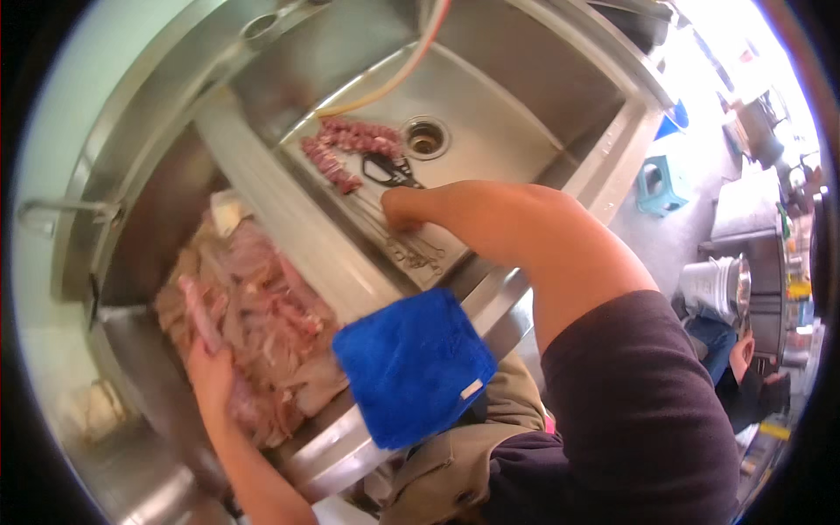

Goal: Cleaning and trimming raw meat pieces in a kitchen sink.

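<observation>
My left hand [211, 367] is in the left sink basin, closed around a long pale-pink strip of raw meat [200, 315] above a heap of raw meat pieces [269, 321]. In the right basin, my right hand [403, 209] reaches down over several thin metal skewers [371, 211]; its fingers are mostly hidden, so its hold cannot be told. The looped ends of the skewers [417, 254] lie below it. Skewers threaded with chunks of raw meat [357, 138] lie beyond the hand. Black-handled scissors [387, 169] rest beside that meat, close to my right hand.
A blue cloth [413, 367] hangs over the divider's near end and the sink's front rim. A hose [400, 72] curves into the right basin near the drain [425, 138]. At right are a light-blue stool [661, 185], a white bucket [709, 285] and another person's hand [741, 354].
</observation>
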The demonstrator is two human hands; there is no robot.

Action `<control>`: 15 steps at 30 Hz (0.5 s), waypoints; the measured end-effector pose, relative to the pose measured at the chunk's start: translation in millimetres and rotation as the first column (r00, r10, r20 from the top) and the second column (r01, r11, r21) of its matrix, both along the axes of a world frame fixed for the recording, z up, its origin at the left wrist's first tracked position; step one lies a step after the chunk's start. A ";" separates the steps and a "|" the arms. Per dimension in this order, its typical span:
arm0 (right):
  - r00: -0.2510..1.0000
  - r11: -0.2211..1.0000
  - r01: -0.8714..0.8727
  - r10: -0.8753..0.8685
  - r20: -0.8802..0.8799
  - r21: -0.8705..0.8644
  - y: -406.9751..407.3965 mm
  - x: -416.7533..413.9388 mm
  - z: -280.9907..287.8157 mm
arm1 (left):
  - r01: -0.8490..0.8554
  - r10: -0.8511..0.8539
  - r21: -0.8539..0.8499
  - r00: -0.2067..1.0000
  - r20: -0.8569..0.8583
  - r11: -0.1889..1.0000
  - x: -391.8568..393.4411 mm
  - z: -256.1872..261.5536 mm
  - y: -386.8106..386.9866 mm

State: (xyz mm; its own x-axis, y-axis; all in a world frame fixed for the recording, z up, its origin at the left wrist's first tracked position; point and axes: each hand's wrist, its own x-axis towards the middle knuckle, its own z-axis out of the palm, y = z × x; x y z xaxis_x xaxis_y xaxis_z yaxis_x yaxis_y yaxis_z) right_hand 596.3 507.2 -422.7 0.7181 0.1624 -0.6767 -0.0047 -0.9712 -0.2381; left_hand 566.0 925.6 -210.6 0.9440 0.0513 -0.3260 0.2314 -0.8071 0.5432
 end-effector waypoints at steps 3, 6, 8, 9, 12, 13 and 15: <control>0.853 0.864 -0.500 0.480 -0.206 -0.059 20.0 -3.1 0.2 | 0.006 -0.006 0.004 1.000 0.009 1.000 2.5 -19.3 17.3; 0.758 0.757 -0.650 0.652 0.023 -0.065 64.6 -3.2 32.5 | 0.006 0.004 0.199 0.999 -0.053 0.980 13.6 -9.8 32.6; 0.805 0.807 -0.591 0.591 0.047 -0.011 66.5 -8.6 42.1 | -0.084 0.081 0.187 0.996 0.020 0.979 12.9 -8.6 48.9; 0.839 0.839 -0.543 0.542 0.038 0.020 57.1 -19.2 42.7 | -0.128 0.126 0.169 0.992 0.021 0.977 6.7 -10.4 46.6; 0.938 0.926 -0.346 0.344 0.037 0.152 51.1 -31.7 51.9 | -0.233 0.213 0.197 0.970 0.118 0.952 7.1 -10.9 60.3; 0.966 0.944 -0.256 0.258 0.021 0.208 64.2 -30.0 59.8 | -0.254 0.233 0.188 0.964 0.126 0.949 6.0 -20.7 63.7; 0.997 0.950 -0.045 0.060 -0.039 0.308 79.9 -17.7 76.0 | -0.262 0.241 0.187 0.962 0.128 0.947 8.5 -23.6 64.6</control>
